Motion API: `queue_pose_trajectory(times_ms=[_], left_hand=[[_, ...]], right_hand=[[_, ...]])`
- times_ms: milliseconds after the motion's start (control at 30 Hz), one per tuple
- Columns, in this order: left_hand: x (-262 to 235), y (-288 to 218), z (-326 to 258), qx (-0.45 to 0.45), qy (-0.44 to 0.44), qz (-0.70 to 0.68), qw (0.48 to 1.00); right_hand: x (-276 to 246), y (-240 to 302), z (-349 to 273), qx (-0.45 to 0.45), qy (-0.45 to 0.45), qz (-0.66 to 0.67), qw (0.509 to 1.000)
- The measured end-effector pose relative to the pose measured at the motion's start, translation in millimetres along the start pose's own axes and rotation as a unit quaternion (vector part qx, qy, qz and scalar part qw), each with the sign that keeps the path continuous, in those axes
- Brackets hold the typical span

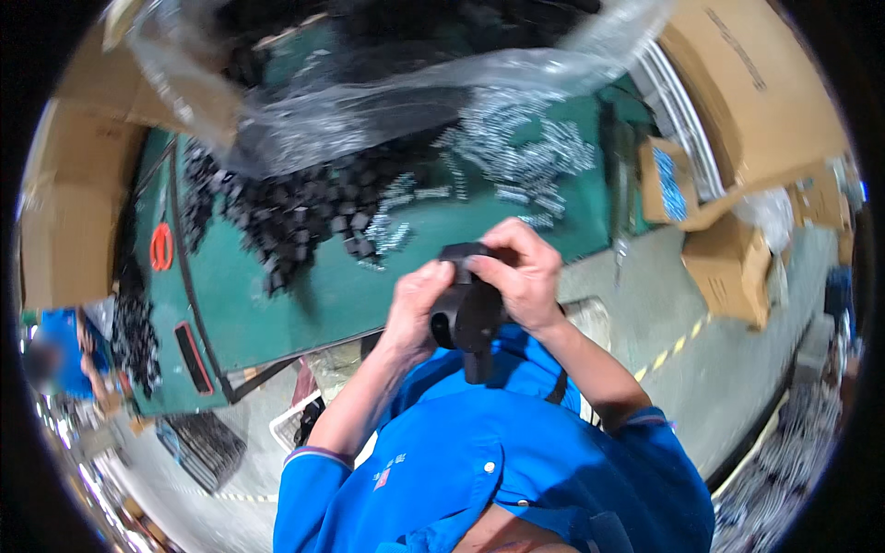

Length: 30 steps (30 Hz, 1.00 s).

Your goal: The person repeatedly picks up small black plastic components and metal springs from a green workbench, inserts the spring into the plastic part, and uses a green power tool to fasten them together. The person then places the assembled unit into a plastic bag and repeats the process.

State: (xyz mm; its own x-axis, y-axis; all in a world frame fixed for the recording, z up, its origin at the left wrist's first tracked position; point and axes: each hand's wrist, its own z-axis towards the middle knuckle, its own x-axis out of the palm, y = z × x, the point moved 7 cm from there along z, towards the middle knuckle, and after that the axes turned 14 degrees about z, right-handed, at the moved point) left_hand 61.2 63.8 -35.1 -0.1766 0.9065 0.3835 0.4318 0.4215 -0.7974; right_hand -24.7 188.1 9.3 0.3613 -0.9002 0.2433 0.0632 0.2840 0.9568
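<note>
Close to my chest, past the near edge of the green table, I hold a black plastic part point(477, 318) with a rounded body and a short stub at its lower end. My left hand point(417, 306) grips its left side, the thumb near the top. My right hand point(524, 276) is closed on its upper right, thumb and fingers pressed at the top edge. Whether a smaller piece sits between the fingertips I cannot make out. Beyond my hands lie a heap of small black blocks point(277, 212) and a spread of shiny metal springs or screws point(516, 152).
Clear plastic sheeting point(369, 115) covers black parts at the table's point(267, 318) far side. Orange-handled scissors point(161, 247) lie at left. Cardboard boxes point(78, 203) flank the left; another open carton point(728, 267) stands at right. A person in blue point(64, 355) is at far left.
</note>
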Motion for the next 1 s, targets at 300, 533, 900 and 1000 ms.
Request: queue_pose_trajectory(times_ms=[300, 533, 900, 1000], left_hand=[[19, -68, 7, 0.146, -0.036, 0.466, 0.872], [38, -47, 30, 0.301, -0.109, 0.732, 0.602], [55, -29, 40, 0.199, -0.045, 0.834, 0.513], [62, -27, 52, 0.182, -0.013, 0.86, 0.476]], right_hand=[[-19, -20, -12, 0.048, 0.128, 0.06, 0.989], [-31, -24, -9, -0.056, 0.074, -0.327, 0.941], [-119, 44, 43, -0.147, -0.088, -0.586, 0.792], [-150, 41, 72, -0.032, -0.088, -0.677, 0.73]])
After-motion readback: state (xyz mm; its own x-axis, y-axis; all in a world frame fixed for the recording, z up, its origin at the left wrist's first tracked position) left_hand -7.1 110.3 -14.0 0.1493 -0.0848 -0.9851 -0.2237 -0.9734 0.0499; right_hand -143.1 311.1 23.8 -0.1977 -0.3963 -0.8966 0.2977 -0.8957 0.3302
